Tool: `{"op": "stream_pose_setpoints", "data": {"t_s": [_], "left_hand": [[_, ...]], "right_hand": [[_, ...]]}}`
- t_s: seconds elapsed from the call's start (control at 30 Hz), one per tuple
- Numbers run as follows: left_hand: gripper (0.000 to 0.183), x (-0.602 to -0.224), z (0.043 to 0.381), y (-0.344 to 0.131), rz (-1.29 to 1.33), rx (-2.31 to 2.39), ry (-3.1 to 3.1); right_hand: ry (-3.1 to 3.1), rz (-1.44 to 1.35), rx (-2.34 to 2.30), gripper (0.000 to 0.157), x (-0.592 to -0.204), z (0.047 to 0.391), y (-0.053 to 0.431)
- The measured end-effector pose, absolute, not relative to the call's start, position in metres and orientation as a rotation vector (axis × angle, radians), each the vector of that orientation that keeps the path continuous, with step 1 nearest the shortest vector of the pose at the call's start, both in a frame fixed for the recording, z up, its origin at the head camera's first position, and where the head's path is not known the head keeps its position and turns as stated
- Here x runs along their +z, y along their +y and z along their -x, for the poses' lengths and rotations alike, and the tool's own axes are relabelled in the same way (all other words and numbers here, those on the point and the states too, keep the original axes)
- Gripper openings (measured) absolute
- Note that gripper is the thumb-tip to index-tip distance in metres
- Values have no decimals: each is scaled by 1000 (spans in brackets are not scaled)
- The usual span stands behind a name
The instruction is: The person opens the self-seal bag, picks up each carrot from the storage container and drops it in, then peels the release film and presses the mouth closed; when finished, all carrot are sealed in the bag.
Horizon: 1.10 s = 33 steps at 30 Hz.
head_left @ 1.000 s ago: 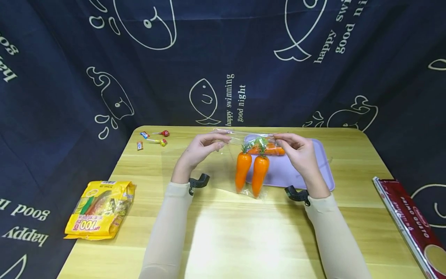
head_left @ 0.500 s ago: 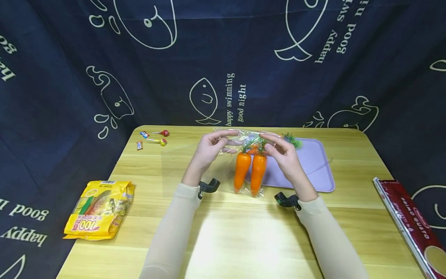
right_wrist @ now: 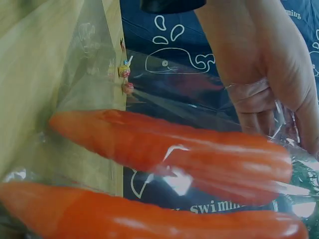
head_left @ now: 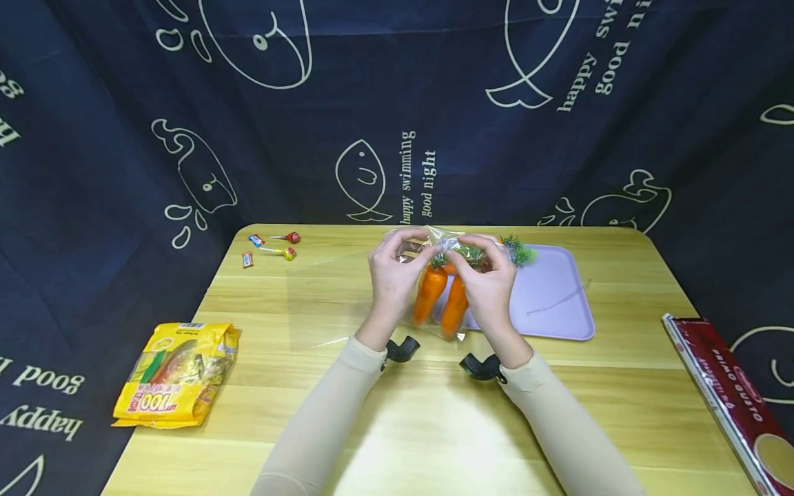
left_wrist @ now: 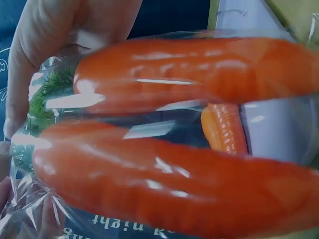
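Observation:
Two orange carrots with green tops, the left carrot (head_left: 430, 293) and the right carrot (head_left: 455, 313), hang side by side inside a clear plastic bag (head_left: 442, 238). My left hand (head_left: 392, 279) pinches the bag's upper part from the left, close by the leafy tops. From the right, my right hand (head_left: 491, 282) pinches the same gathered plastic, thumb near the other thumb. The left wrist view shows the film bunched and creased around the green tops (left_wrist: 52, 92). Behind the bagged pair, another carrot (left_wrist: 224, 128) lies on the lilac tray (head_left: 552, 303), partly hidden.
Flat clear film (head_left: 329, 300) spreads over the table left of the hands. Lollipops (head_left: 289, 253) and small wrapped candies (head_left: 248, 260) lie at the back left. A yellow packet (head_left: 176, 375) is at the left edge, a red spaghetti box (head_left: 722, 386) along the right.
Both hands have moved inward, drawing the bag's opening together above the carrots. The carrots now tilt slightly, and the green leaves on the tray have come into view beyond the right hand.

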<state>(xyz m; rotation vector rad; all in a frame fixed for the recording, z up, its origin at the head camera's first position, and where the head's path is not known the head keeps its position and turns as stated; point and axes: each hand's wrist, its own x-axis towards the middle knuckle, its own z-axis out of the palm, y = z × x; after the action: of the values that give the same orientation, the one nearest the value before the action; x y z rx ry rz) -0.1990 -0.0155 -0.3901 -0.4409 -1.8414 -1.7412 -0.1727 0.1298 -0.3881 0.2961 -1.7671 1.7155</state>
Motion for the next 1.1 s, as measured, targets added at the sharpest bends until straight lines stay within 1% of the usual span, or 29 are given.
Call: {"op": "stream_pose_setpoints", "data": {"t_s": [0.17, 0.37, 0.53, 0.83, 0.93, 1.1], "left_hand": [[27, -388, 200, -17, 437, -1703, -1870], [19, -384, 207, -32, 507, -1939, -1948], [17, -382, 213, -48, 583, -2042, -2033], [21, -365, 211, -64, 645, -2096, -2223], [25, -357, 209, -69, 707, -2128, -2298], [33, -346, 207, -79, 834, -2101, -2463]], "right_hand": [[-1744, -329, 1684, 21, -380, 170, 129], [-1810, -352, 1733, 19, -383, 175, 141], [-1916, -367, 1787, 22, -392, 186, 160], [-2024, -470, 1889, 25, -392, 195, 195], [-2102, -500, 1918, 26, -389, 197, 205], [-2189, -629, 1994, 30, -385, 201, 221]]}}
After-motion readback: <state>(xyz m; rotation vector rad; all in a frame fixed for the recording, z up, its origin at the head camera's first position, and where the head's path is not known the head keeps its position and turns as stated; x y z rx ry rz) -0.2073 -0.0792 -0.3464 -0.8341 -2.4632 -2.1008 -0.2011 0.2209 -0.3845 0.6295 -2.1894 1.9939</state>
